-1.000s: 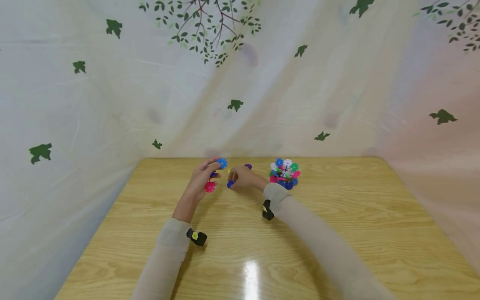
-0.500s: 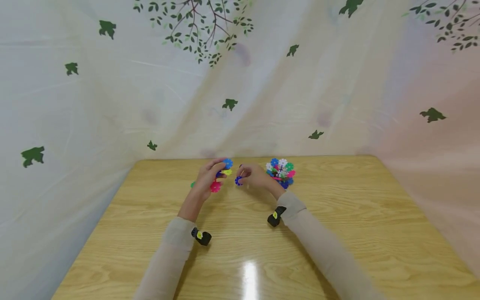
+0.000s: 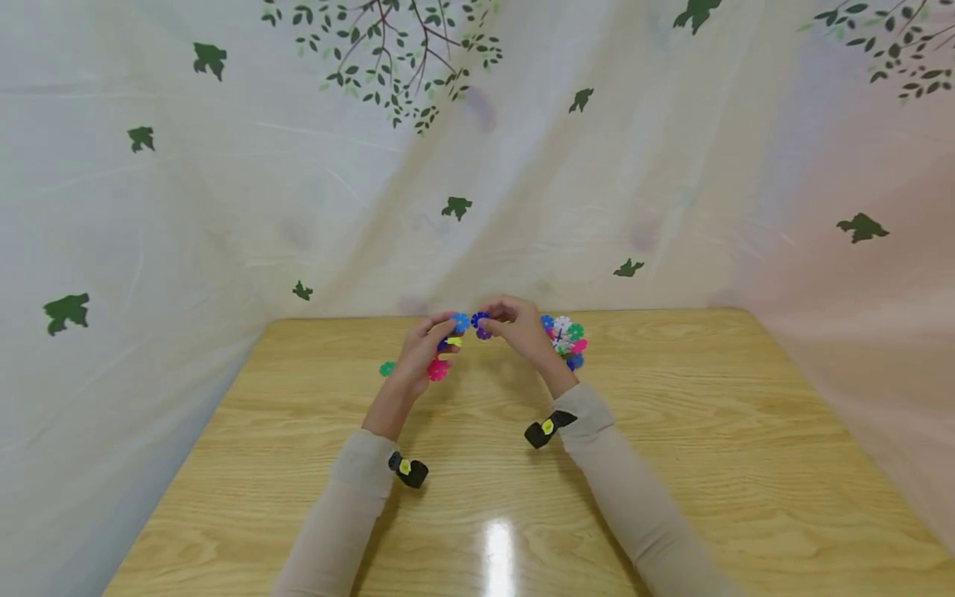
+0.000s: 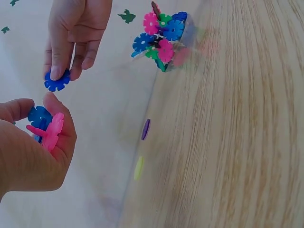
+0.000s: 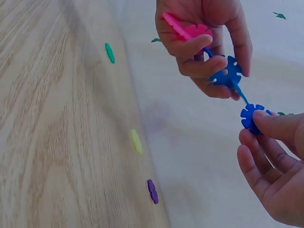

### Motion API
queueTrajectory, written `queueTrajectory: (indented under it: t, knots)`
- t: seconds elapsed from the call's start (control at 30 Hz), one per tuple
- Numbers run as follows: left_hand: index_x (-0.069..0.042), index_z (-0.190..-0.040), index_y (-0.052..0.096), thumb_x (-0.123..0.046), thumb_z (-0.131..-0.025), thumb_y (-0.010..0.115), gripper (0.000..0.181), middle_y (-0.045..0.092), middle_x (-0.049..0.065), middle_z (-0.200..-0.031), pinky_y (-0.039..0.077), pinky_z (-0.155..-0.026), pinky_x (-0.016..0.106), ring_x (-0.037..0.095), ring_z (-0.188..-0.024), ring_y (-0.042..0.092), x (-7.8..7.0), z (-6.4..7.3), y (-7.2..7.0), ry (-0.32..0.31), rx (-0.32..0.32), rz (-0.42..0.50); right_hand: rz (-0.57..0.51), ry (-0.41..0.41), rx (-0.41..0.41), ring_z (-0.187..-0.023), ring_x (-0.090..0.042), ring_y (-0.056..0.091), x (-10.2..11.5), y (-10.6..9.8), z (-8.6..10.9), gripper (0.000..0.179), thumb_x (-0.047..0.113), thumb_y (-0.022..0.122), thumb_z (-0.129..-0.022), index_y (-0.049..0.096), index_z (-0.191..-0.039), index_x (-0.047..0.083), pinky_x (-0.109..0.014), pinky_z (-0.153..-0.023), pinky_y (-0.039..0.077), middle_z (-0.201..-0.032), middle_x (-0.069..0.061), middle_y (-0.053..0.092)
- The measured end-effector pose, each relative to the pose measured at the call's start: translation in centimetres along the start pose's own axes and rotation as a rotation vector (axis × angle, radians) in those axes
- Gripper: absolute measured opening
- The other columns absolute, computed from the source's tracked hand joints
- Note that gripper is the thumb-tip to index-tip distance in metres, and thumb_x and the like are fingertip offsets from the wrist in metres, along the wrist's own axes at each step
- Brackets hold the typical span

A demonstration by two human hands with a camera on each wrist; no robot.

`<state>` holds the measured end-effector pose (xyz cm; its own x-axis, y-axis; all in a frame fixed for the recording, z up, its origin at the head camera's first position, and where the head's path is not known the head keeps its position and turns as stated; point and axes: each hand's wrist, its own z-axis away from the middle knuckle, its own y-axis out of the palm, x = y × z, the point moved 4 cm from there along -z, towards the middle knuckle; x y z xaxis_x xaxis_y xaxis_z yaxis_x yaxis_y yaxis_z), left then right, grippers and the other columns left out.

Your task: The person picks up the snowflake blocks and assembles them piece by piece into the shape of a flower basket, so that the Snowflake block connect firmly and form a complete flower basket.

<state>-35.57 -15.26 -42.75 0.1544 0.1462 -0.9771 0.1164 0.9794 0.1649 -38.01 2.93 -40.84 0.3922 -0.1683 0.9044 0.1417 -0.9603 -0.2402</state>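
In the head view my left hand (image 3: 419, 352) holds a small group of joined snowflake discs. A pink disc (image 4: 53, 132) and a blue disc (image 4: 39, 116) of that group show in the left wrist view. My right hand (image 3: 528, 333) pinches a dark blue snowflake disc (image 5: 253, 118) between thumb and fingers. In the right wrist view this disc is right at the end of the left hand's group, beside an edge-on light blue disc (image 5: 241, 93). Whether the two are joined cannot be told. The palm hides part of the pink disc.
A multicoloured cluster of joined discs (image 4: 164, 40) stands on the wooden table (image 3: 477, 448), partly behind the right hand. Single green (image 5: 109, 52), yellow (image 5: 136, 141) and purple (image 5: 152, 191) discs lie near the back edge. A printed cloth (image 3: 373, 207) hangs behind.
My right hand first drew right with the dark blue disc, then rose and brought it up beside the left hand's blue disc. My left hand shifted slightly right with its group.
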Motion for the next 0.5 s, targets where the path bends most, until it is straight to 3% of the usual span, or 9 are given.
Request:
queueTrajectory:
  t: [0.13,0.23,0.33,0.5]
  knots:
    - [-0.013,-0.139,0.056,-0.027,-0.105,0.057,0.037,0.066,-0.005,-0.098,0.049,-0.053,0.015,0.004,-0.069,0.061,-0.05,-0.03,0.00,-0.010,-0.002,0.007,0.025,-0.017,-0.030,-0.083,-0.026,0.070,0.14,0.17,-0.04,0.014,0.005,0.073,-0.093,0.072,-0.103,-0.005,-0.029,-0.073,0.060,-0.097,-0.023,0.074]
    - [-0.013,-0.138,0.057,-0.027,-0.105,0.057,0.036,0.066,-0.002,-0.101,0.049,-0.053,0.015,0.004,-0.069,0.061,-0.01,-0.17,0.02,-0.016,-0.001,0.021,0.021,-0.019,-0.047,-0.083,-0.028,0.071,0.03,0.28,0.00,0.012,0.004,0.073,-0.093,0.072,-0.101,-0.005,-0.038,-0.075,0.061,-0.097,-0.025,0.074]
    - [-0.013,-0.139,0.057,-0.027,-0.105,0.057,0.036,0.066,0.000,-0.103,0.049,-0.053,0.015,0.005,-0.070,0.061,0.03,-0.31,0.01,-0.014,0.004,0.014,0.000,-0.021,-0.061,-0.079,-0.021,0.072,-0.07,0.35,-0.01,0.013,0.005,0.074,-0.093,0.073,-0.100,-0.005,-0.044,-0.076,0.062,-0.098,-0.027,0.073]
    - [-0.013,-0.140,0.057,-0.029,-0.105,0.057,0.038,0.067,-0.001,-0.105,0.049,-0.052,0.015,0.006,-0.071,0.061,0.03,-0.60,0.04,-0.005,0.022,0.005,-0.031,-0.030,-0.081,-0.072,-0.002,0.068,-0.10,0.46,-0.16,0.016,0.005,0.075,-0.092,0.072,-0.100,-0.008,-0.028,-0.071,0.060,-0.100,-0.032,0.072]
